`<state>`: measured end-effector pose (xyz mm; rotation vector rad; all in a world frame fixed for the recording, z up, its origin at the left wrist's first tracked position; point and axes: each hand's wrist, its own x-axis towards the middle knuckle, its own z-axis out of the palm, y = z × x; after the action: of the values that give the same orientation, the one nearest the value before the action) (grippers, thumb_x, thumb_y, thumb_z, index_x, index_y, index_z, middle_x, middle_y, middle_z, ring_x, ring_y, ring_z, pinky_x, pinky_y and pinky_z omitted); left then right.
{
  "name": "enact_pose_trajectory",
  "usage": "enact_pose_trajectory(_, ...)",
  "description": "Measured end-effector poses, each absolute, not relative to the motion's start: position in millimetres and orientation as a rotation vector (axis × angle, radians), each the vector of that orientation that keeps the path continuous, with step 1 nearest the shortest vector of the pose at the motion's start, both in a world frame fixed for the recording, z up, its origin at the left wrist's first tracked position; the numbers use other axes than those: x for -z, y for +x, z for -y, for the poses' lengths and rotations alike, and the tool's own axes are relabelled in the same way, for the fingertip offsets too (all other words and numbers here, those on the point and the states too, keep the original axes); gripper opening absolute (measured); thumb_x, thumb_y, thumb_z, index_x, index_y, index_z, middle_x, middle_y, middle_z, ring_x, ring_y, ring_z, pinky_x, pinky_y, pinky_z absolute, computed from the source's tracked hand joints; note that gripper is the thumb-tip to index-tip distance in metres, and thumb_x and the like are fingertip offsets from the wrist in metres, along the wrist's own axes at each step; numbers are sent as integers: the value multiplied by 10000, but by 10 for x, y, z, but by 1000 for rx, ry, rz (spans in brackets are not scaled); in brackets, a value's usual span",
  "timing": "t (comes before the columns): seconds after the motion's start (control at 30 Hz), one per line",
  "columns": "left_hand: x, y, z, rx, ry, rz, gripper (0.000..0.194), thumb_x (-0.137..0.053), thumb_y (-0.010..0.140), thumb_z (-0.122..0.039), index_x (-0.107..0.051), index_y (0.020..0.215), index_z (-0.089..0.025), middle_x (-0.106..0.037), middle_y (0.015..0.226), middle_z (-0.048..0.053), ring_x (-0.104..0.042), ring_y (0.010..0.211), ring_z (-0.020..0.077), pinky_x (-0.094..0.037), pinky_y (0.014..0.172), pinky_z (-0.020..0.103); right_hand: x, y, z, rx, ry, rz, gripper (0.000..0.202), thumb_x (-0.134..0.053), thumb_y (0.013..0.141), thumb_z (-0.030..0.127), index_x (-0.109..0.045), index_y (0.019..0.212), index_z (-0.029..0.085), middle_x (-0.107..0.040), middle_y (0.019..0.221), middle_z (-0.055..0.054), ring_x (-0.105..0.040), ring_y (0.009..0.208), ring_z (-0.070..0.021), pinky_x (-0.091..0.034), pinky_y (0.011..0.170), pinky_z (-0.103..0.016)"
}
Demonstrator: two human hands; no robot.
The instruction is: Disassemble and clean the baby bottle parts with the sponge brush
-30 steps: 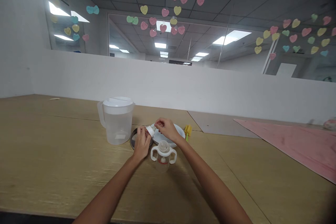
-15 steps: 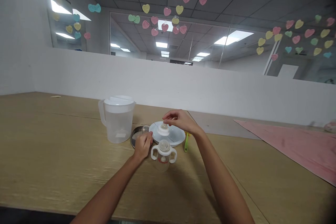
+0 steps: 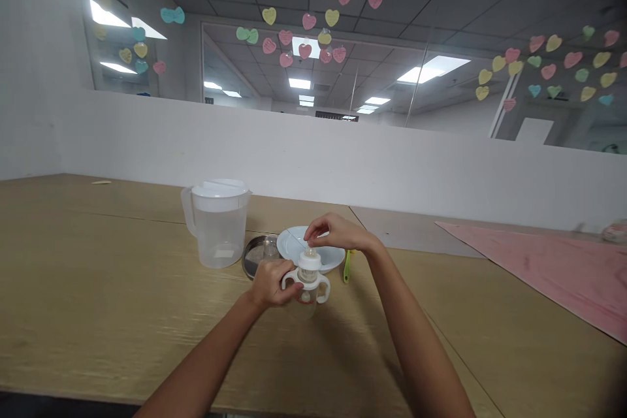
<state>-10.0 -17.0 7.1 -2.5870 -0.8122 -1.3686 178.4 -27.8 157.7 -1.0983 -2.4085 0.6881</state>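
Note:
A clear baby bottle (image 3: 307, 307) with two white handles stands upright on the table. My left hand (image 3: 275, 283) grips it at its left handle, the thumb across the front. Above the bottle's mouth, my right hand (image 3: 333, 232) pinches the tip of a nipple with a white collar (image 3: 310, 262). The collar sits over the bottle neck; whether it is fully seated I cannot tell. Right behind is a pale blue-white plate (image 3: 290, 243). A round metal tray (image 3: 251, 266) holding a clear cap (image 3: 270, 246) lies just beyond my left hand.
A lidded translucent pitcher (image 3: 220, 228) stands to the left of the tray. Right of the plate lies a green-handled brush or utensil (image 3: 347, 268). A pink cloth or mat (image 3: 543, 268) covers the table's right side. A white wall (image 3: 274, 150) with windows rises behind.
My right hand has brought the nipple and collar from over the plate down and toward me onto the bottle's mouth. My left hand has moved from beside the tray to the bottle's handle.

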Motion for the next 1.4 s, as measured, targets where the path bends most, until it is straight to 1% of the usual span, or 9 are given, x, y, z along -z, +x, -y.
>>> enact_pose_trajectory(0.2,-44,-84,165,1362,-2498,779,458,-356,845,-550,-468,579,-195,-507,496,4,-453,470,126,-260,481,265,-1595,1846,282,-527,-1142,2374,166,-596,706,185,-698,835,161,-695,841,-44,-610,802,-161,-461,712,-265)
enact_pose_trajectory(0.43,-30,-60,158,1313,-2487,863,498,-339,835,-589,-499,574,-196,-497,466,10,-472,453,133,-267,473,263,-1740,1843,491,-537,-1091,2350,138,-626,706,249,-701,799,180,-695,832,-20,-604,813,-159,-442,692,-247)
enact_pose_trajectory(0.6,-38,-53,180,1340,-2505,915,501,-338,838,-589,-508,575,-197,-505,471,11,-476,452,133,-273,477,265,-1706,1719,530,-439,-1187,2463,86,-649,669,257,-667,672,174,-660,694,2,-569,668,-129,-392,583,-225)
enact_pose_trajectory(0.8,-55,-54,204,1333,-2526,996,508,-355,816,-608,-493,554,-195,-497,483,5,-453,462,125,-265,483,264,-1611,1639,452,-198,-1392,2438,269,-680,628,381,-551,519,171,-477,492,42,-380,470,-74,-253,447,-222)
enact_pose_trajectory(1.03,-69,-45,213,1354,-2516,974,513,-347,830,-601,-486,551,-194,-490,479,1,-441,458,123,-259,485,268,-1600,1605,424,-93,-1564,2454,494,-667,664,417,-323,394,186,-248,420,58,-196,421,-60,-155,444,-263)
enact_pose_trajectory(1.1,-70,-45,211,1345,-2528,977,512,-353,827,-601,-485,544,-196,-492,484,3,-448,467,126,-265,492,269,-1582,1598,400,-125,-1547,2440,466,-668,661,414,-356,402,185,-273,420,55,-222,422,-62,-168,444,-258)
enact_pose_trajectory(1.17,-68,-45,208,1335,-2534,996,511,-356,824,-603,-492,546,-196,-493,489,4,-454,476,127,-268,499,267,-1558,1598,368,-187,-1487,2432,362,-676,649,390,-458,453,180,-374,447,46,-304,441,-71,-211,448,-242)
enact_pose_trajectory(1.3,-54,-48,204,1329,-2521,1028,505,-368,818,-604,-510,562,-192,-490,483,3,-453,480,127,-269,505,260,-1530,1616,329,-352,-1255,2532,59,-634,659,219,-651,689,171,-584,636,9,-495,587,-107,-334,523,-213)
enact_pose_trajectory(1.4,-47,-52,204,1335,-2522,1019,498,-373,825,-591,-509,560,-190,-499,486,4,-449,477,123,-271,503,256,-1545,1627,350,-407,-1134,2606,223,-589,644,110,-683,835,175,-629,756,-7,-550,684,-125,-387,596,-214)
